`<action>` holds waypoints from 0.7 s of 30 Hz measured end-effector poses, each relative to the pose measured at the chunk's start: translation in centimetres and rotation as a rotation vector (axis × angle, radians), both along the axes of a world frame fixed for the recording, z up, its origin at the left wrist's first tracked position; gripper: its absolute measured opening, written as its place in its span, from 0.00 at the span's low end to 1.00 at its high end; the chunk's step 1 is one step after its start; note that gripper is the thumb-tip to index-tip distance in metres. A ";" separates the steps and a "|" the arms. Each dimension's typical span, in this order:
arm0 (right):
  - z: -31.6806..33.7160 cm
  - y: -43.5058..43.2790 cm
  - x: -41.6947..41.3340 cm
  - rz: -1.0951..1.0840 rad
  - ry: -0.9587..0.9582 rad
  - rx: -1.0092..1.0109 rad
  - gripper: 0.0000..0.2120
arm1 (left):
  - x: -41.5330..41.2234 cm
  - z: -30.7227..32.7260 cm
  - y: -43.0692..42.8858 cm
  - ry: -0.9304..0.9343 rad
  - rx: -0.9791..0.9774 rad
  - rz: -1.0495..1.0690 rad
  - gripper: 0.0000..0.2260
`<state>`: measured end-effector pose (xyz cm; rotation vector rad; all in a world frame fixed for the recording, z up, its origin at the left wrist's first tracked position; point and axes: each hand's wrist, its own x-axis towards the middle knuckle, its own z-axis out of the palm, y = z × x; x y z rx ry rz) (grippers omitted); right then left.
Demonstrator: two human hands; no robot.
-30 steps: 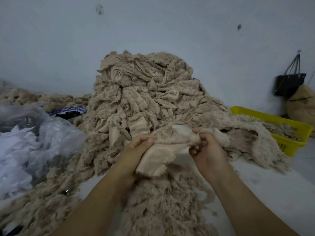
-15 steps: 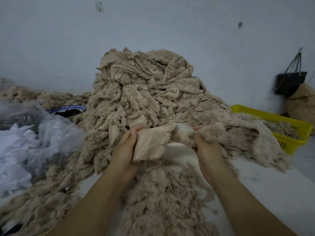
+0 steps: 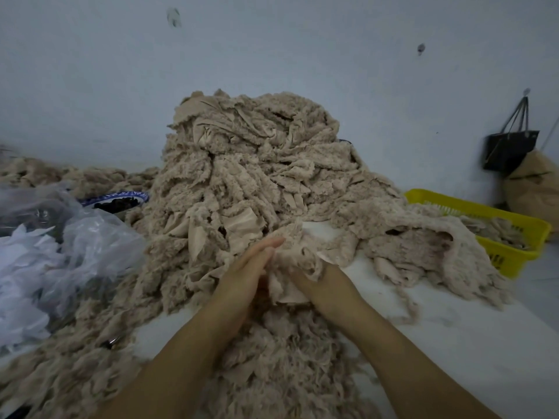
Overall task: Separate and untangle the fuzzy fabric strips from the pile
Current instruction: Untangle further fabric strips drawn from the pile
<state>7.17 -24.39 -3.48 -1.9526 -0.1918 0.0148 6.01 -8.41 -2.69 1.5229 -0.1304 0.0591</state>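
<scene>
Dim, even, bluish light; slight softness at the fingers (image 3: 263, 247), wide-angle bending and blur far left of them.

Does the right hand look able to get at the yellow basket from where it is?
Probably yes, once freed. The right hand has its fingers buried in a strip, and a low fabric heap lies between it and the basket, so it would have to reach over that.

A bunched strip (image 3: 292, 264) lay between the fingers (image 3: 266, 247) of the left hand (image 3: 242, 282) and the right hand (image 3: 325, 282), with the pile (image 3: 242, 176) just behind the fingers and loose scraps (image 3: 287, 364) on the table (image 3: 453, 343) before them. Left of the fingers sat a plastic bag (image 3: 90, 246), a bowl (image 3: 121, 195) behind it; well to their right stood a basket (image 3: 472, 208), a handbag (image 3: 511, 149) hanging behind.
</scene>
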 end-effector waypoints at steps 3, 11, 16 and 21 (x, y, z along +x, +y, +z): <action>-0.3 -0.2 0.2 -0.012 0.009 -0.082 0.15 | 0.4 -0.3 0.6 -0.006 0.073 0.187 0.12; 1.6 -3.1 1.6 -0.149 0.062 1.117 0.33 | 2.5 -1.3 1.2 -0.017 0.275 0.287 0.10; -0.7 -1.0 1.5 -0.163 0.000 0.478 0.11 | 5.2 -1.6 1.3 -0.190 0.808 0.345 0.10; -1.3 -0.7 1.3 -0.110 -0.001 0.292 0.12 | 7.2 -2.3 0.3 -0.258 1.448 0.294 0.22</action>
